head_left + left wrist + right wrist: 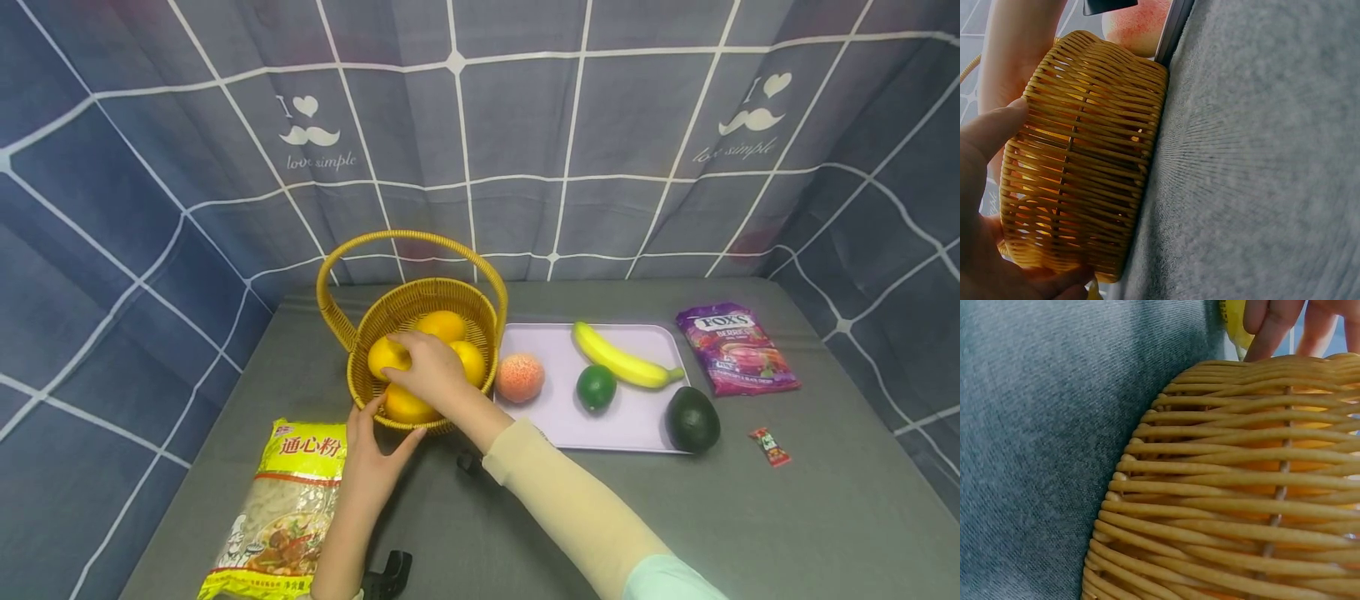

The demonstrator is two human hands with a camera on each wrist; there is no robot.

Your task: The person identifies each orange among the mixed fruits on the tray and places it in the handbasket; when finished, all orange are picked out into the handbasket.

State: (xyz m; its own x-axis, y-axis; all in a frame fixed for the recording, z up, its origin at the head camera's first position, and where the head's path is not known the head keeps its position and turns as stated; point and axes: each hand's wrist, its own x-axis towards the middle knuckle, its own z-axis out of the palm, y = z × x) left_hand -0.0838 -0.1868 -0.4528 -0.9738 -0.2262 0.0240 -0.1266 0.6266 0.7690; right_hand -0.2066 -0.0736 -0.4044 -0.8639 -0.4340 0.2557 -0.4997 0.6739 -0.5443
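Observation:
A woven basket [408, 302] with a tall arched handle holds several yellow-orange fruits [442, 325]. My right hand [431, 367] reaches down into it, its fingers and thumb around the leftmost fruit [384, 360]. At the basket's near left side my left hand [375, 458] grips the wall. In the left wrist view, the thumb of that left hand [979, 169] presses near the rim and its other fingers go around the side. The right wrist view is filled by the basket's weave [1210, 487], with left-hand fingers [1279, 328] behind it; the right hand's fingers are out of that view.
Right of the basket lies a lilac tray [555, 425] with a peach [521, 377], a green lime-like fruit [596, 387], a banana [622, 360] and an avocado [692, 419]. A purple candy bag [738, 348], a small red wrapped candy [770, 447] and a yellow pasta bag [288, 508] lie around.

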